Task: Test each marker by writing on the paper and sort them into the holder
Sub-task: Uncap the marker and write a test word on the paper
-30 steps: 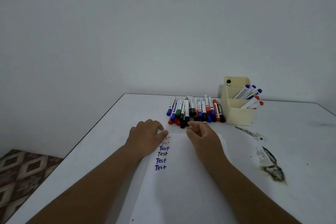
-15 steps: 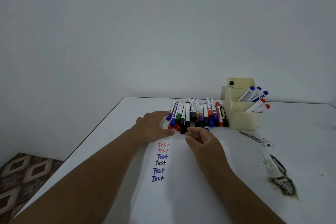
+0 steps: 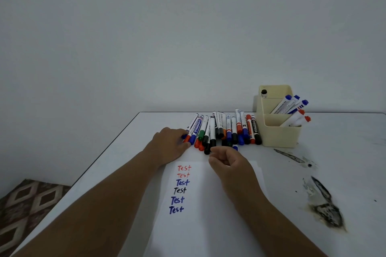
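Several markers (image 3: 224,129) with blue, red, green and black caps lie in a row at the table's far side. My left hand (image 3: 169,145) is at the row's left end, its fingers curled on the cap end of a blue marker (image 3: 193,124). My right hand (image 3: 228,162) hovers over the top of the white paper (image 3: 208,215) with loosely curled fingers and holds nothing; its fingertips are just short of a black marker (image 3: 212,133). The paper bears a column of "Test" words in red, blue and black. The cream holder (image 3: 281,134) stands right of the row with blue and red markers in it.
The white table (image 3: 344,152) has dark scorch-like stains (image 3: 325,210) to the right of the paper. Its left edge drops to a patterned rug (image 3: 27,204). A plain wall rises behind the table.
My left hand has left the paper's top corner and reached forward to the left end of the marker row. My right hand has shifted slightly forward. The camera has tilted down a little.
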A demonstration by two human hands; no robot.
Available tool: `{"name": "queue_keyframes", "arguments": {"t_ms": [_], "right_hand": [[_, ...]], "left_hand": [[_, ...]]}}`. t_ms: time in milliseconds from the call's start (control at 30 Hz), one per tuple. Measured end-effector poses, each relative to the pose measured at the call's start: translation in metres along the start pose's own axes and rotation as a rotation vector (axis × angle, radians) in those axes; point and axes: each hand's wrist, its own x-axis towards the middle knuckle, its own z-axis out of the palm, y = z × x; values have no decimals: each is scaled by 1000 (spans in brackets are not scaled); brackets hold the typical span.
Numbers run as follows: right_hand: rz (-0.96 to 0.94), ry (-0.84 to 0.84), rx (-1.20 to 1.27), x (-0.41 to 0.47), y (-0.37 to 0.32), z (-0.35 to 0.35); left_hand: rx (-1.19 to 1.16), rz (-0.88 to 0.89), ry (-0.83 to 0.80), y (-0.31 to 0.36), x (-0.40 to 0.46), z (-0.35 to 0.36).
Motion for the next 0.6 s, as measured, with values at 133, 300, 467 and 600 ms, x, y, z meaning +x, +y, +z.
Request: {"name": "queue_keyframes", "arguments": {"t_ms": [133, 300, 467, 600], "right_hand": [[7, 2, 7, -1, -1, -1], [10, -3, 6, 0, 0, 0], [16, 4, 39, 0, -1, -1], [24, 3, 61, -1, 0, -1]], "left_hand": [[-41, -2, 41, -4, -4, 2], [-57, -32, 109, -8, -15, 2], [-65, -71, 247, -10, -32, 3], [-208, -149, 385, -11, -50, 1]]}}
